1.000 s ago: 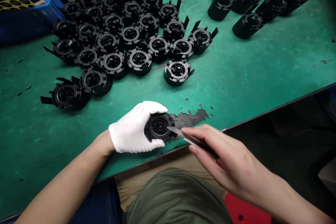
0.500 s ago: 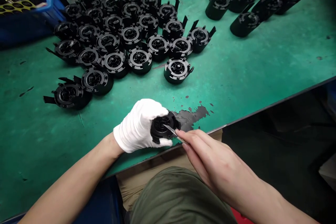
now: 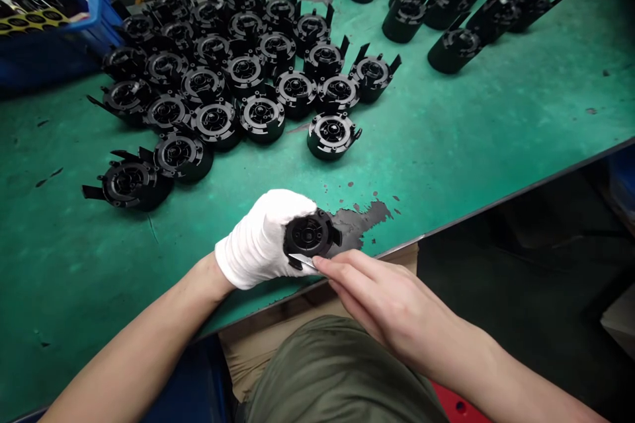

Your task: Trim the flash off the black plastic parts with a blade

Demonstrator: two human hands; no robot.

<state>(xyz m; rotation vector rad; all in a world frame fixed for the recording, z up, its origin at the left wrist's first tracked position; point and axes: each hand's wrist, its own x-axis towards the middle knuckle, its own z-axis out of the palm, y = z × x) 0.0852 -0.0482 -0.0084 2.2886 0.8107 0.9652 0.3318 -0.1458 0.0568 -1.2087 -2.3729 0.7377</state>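
Observation:
My left hand (image 3: 262, 238), in a white glove, is wrapped round a black round plastic housing (image 3: 310, 233) near the table's front edge. The housing's ringed end faces up toward me, and a tab sticks out at its right. Bare, my right hand (image 3: 377, 291) pinches a slim knife (image 3: 304, 260) with a pointed metal blade. Its blade lies at the near lower rim of the housing, close to the gloved fingers; whether it touches the plastic I cannot tell. The knife's handle is mostly hidden in my fingers.
Many similar black housings (image 3: 261, 115) stand grouped on the green table (image 3: 446, 145). One housing (image 3: 331, 135) sits slightly apart, and more (image 3: 454, 49) stand at the back right. A blue bin (image 3: 94, 20) is at the back left. Dark worn patches (image 3: 362, 221) mark the table.
The knife's tip has moved from the centre of the housing's face down and left to its near rim, my right hand moving with it. My left hand keeps its hold.

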